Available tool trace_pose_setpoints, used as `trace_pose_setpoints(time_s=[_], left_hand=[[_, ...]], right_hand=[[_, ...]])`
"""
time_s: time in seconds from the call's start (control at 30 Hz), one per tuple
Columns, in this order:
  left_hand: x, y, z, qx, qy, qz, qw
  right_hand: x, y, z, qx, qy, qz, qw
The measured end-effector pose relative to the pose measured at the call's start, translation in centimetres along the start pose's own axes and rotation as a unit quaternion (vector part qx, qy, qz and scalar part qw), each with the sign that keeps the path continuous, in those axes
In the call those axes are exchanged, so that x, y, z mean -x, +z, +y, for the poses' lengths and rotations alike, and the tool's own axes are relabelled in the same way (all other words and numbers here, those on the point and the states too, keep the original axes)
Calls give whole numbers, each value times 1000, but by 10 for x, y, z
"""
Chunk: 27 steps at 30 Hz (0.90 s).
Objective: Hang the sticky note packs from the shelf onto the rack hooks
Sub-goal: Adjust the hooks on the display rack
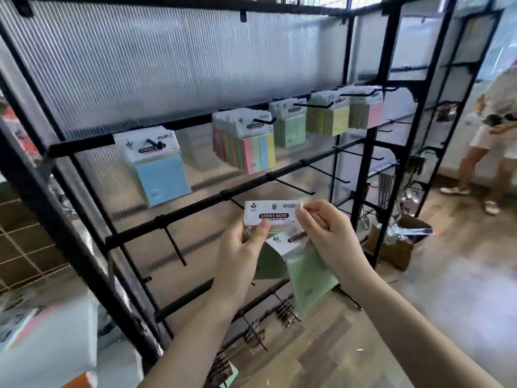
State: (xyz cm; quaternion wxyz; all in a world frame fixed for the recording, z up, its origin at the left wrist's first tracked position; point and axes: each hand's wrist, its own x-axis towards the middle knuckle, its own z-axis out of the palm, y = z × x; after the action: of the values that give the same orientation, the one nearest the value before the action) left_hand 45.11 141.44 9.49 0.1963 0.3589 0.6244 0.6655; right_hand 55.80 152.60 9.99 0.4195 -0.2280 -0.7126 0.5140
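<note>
The tall black metal rack point(361, 169) with its ribbed translucent back panel fills the view, crossbars running from lower left up to the right. Along the upper crossbar hang the packs already in place: a pale blue sticky note pack point(156, 169) on the leftmost hook, then a thick bunch of striped multicolour sticky note packs point(249, 149), a green bunch point(288, 127), a yellow bunch point(330, 119) and a pink bunch point(369, 110) farthest right. The next crossbar down carries bare black wire hooks point(291, 186) pointing out toward us.

Off to the right, on the wood-look floor point(419, 317), sits an open brown cardboard box point(397, 247), and another person point(492, 141) stands beyond the rack's end.

Now the hands, in front of the middle crossbar. The left hand point(240, 253) has its grip closed on the lower left edge of a white-headed sticky note pack with a red and black "STICKY NOTE" label point(272, 215), thumb pressed over the front. The right hand point(327, 233) pinches that same pack's upper right corner between thumb and forefinger. The header is level, its hanging hole just beside the tip of a bare hook; whether the hook is through, I cannot tell.

Below, between the two wrists, more pale green sticky note packs point(310, 275) dangle tilted; which hand carries them is hidden.
</note>
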Motion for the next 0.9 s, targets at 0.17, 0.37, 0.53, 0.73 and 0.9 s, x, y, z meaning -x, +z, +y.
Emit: trace_pose_setpoints(time_s=[0.17,0.37,0.53,0.73,0.9], left_hand=[[-47,35,-5,0,1,-46,999],[-118,64,-11,-18,17,-45,999],[-171,87,-6,-29,62,-28,997],[-215,121,13,-44,131,-12,990],[-241,146,25,-44,156,6,987]], right_hand=[[-48,-30,9,3,-9,1,1000],[-117,-47,26,-14,-33,4,999],[-174,-60,41,-42,-67,21,997],[-225,-84,44,-38,-108,18,993],[-255,-104,43,-48,-137,0,989]])
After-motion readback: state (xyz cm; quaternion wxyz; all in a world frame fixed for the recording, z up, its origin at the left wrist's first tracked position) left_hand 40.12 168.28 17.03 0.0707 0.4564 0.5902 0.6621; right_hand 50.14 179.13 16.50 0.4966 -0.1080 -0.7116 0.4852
